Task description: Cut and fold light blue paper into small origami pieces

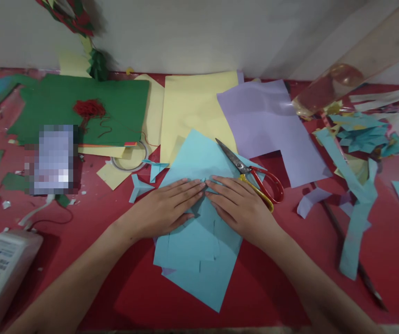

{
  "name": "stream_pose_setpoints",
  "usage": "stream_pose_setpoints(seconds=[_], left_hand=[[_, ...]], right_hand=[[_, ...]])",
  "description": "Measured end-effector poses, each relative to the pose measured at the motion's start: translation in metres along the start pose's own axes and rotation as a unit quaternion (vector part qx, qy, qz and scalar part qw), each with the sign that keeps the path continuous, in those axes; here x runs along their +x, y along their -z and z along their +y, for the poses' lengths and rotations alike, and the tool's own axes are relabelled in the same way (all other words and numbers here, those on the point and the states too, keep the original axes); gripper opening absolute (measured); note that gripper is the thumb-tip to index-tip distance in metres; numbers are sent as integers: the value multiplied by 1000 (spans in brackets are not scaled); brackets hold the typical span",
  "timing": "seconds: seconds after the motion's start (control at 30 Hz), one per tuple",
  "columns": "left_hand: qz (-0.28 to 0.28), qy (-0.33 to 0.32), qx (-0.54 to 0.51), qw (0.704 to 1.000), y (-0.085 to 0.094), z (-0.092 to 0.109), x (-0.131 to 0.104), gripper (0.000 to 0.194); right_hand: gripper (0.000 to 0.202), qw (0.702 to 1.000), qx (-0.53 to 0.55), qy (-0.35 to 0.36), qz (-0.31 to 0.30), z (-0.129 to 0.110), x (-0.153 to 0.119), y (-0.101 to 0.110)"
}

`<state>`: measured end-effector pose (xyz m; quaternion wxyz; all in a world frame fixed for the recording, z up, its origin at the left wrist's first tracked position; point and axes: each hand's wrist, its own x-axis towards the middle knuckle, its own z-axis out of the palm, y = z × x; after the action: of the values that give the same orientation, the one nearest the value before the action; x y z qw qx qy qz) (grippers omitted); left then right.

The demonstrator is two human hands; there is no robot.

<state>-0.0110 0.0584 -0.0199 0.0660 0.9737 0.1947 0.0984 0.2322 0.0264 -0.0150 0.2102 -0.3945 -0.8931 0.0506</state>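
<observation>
On the red bench (133,287), the left hand (166,211) and right hand (239,208) lie flattened, fingers outstretched, fingertips nearly meeting on layered blue paper (190,155); scissors (244,168) lie just beside the right.

The light blue paper sheets (218,283) were stacked, overlapping at differing angles, on the red table (133,292). One corner pointed toward the table's far side, another toward its near edge. Smaller straight-edged pieces (190,243) lay flat on top. A small blue piece (203,180), mostly hidden, was located near the stack's middle.
</observation>
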Motion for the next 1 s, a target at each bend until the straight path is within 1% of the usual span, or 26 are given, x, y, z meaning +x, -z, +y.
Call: stream_pose_setpoints(seconds=[0.37, 0.63, 0.77, 1.0], left_hand=[[-1, 4, -26, 1000, -1, 0, -1, 51], [1, 3, -3, 1000, -1, 1, 1, 47], [10, 4, -9, 1000, -2, 1, 1, 47], [3, 3, 2, 1000, -2, 0, 1, 47]], right_hand=[[25, 1000, 14, 0, -5, 0, 0, 1], [23, 1000, 12, 1, -10, 1, -1, 1], [24, 1000, 16, 0, -8, 1, -1, 1], [24, 1000, 14, 1, -7, 1, 0, 2]])
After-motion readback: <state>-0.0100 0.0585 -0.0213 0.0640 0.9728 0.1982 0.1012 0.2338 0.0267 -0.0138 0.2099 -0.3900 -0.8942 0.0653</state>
